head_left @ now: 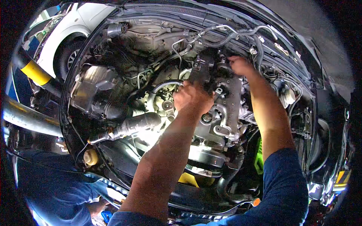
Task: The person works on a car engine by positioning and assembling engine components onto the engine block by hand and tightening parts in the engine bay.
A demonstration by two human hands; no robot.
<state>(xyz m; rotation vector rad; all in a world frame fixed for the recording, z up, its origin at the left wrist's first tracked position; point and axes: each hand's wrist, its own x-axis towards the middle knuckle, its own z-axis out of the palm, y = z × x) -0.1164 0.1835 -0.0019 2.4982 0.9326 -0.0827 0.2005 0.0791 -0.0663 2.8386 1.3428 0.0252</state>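
An open engine bay lies in front of me, with the engine in its middle. My left hand is closed at the lower end of a dark, elongated part on top of the engine. Its fingers curl over the part's edge, and their tips are mostly hidden. Farther back and to the right, my right hand reaches to the rear of the engine with bent fingers, beside a dark fitting. What those fingers pinch, if anything, cannot be made out. A curved metal pipe sits below the hands.
A ribbed black air hose and a reservoir cap are at the left. Hoses cross the back of the bay. A co-worker in a blue shirt is at lower left. A white car stands behind, near a yellow-banded post.
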